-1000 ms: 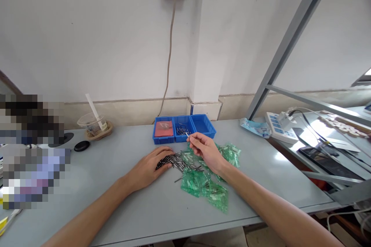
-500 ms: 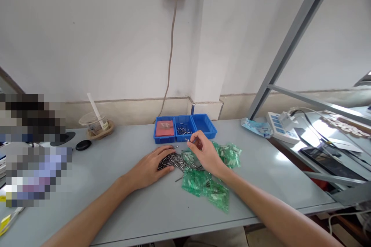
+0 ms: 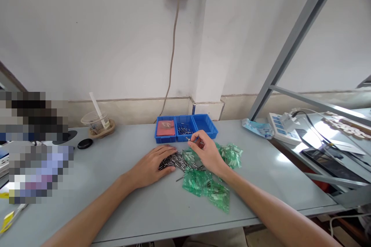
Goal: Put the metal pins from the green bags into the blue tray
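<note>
A heap of thin metal pins point(image 3: 174, 161) lies on the grey table. Cupped against its left side, my left hand point(image 3: 153, 166) is open, thumb and fingers apart around the pins. Above the heap, my right hand point(image 3: 205, 152) pinches a small metal pin point(image 3: 188, 139) between thumb and fingertips, just in front of the blue trays. Green plastic bags point(image 3: 207, 185) with small parts in them spread beside and below my right hand. More pins lie in the middle blue tray point(image 3: 184, 137); a pink packet point(image 3: 165, 128) sits in the left one.
The right blue tray point(image 3: 205, 124) adjoins the others near the wall. On the left stand a lidded cup with a straw point(image 3: 99, 114) and a black oval object point(image 3: 85, 144). To the right are a light-blue packet point(image 3: 257, 128), a power strip point(image 3: 282, 127) and a metal frame post point(image 3: 292, 50).
The view has shifted slightly, moving the scene a little to the right. My hands keep nearly the same places, and the pin in my right fingers has tilted a little.
</note>
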`<state>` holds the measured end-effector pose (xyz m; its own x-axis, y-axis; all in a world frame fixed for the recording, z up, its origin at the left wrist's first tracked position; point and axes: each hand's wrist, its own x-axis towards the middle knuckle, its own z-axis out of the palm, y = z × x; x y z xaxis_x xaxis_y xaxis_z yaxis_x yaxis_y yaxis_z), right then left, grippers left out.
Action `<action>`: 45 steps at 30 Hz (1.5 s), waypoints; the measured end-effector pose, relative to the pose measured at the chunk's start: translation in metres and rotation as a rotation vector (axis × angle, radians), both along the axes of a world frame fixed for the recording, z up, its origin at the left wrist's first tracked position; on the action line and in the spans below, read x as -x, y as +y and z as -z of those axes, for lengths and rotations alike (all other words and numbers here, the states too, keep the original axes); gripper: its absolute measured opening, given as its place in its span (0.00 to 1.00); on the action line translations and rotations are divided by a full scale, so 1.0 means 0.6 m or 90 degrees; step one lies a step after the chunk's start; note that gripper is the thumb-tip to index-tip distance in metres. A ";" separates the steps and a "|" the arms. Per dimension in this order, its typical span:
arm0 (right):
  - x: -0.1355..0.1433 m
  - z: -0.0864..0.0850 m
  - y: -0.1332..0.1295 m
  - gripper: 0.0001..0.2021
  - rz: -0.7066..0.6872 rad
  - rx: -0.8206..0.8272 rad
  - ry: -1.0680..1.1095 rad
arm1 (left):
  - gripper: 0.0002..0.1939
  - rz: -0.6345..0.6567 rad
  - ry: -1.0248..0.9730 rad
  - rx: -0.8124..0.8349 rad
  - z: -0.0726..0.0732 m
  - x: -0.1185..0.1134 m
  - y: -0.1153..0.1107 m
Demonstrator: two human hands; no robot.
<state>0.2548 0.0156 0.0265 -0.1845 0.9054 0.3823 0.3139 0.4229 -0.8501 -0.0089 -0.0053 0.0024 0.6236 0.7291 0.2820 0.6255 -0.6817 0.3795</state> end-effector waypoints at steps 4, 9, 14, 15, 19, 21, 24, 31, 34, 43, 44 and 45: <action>0.001 -0.001 -0.004 0.06 -0.004 0.013 0.005 | 0.24 -0.005 -0.015 -0.001 -0.007 -0.003 -0.001; 0.004 -0.004 -0.010 0.07 -0.015 -0.001 -0.004 | 0.26 -0.020 -0.006 -0.007 -0.001 0.000 -0.002; 0.001 0.001 -0.001 0.12 -0.065 0.080 0.052 | 0.32 -0.030 0.018 -0.005 0.007 0.005 0.000; 0.001 0.001 0.001 0.13 -0.077 0.106 0.074 | 0.32 -0.028 0.020 -0.005 0.008 0.005 0.000; 0.000 0.001 0.004 0.15 -0.101 0.196 0.159 | 0.29 -0.023 0.005 -0.005 0.008 0.003 0.003; 0.000 0.000 0.003 0.15 -0.106 0.220 0.190 | 0.28 -0.017 -0.008 -0.009 0.007 0.001 0.003; -0.001 0.000 0.003 0.15 -0.115 0.233 0.219 | 0.25 -0.011 -0.018 -0.008 0.006 -0.001 0.003; 0.003 0.003 0.003 0.14 -0.085 0.214 0.209 | 0.23 -0.011 -0.019 -0.004 0.002 -0.003 0.001; 0.005 0.004 0.001 0.14 -0.068 0.195 0.179 | 0.27 -0.008 -0.009 -0.004 0.000 -0.003 -0.001; 0.005 -0.008 -0.015 0.07 0.012 -0.029 0.029 | 0.24 -0.010 -0.019 -0.018 0.002 -0.005 0.000; 0.005 -0.009 -0.017 0.07 0.011 -0.043 0.018 | 0.24 -0.011 -0.020 -0.017 0.002 -0.005 0.000; 0.005 -0.010 -0.018 0.07 0.006 -0.050 0.010 | 0.24 -0.011 -0.020 -0.016 0.001 -0.005 0.000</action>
<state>0.2516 0.0050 0.0326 -0.1698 0.8744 0.4546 0.3044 0.4852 -0.8197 -0.0059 -0.0051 0.0018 0.6015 0.7320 0.3199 0.6255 -0.6807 0.3813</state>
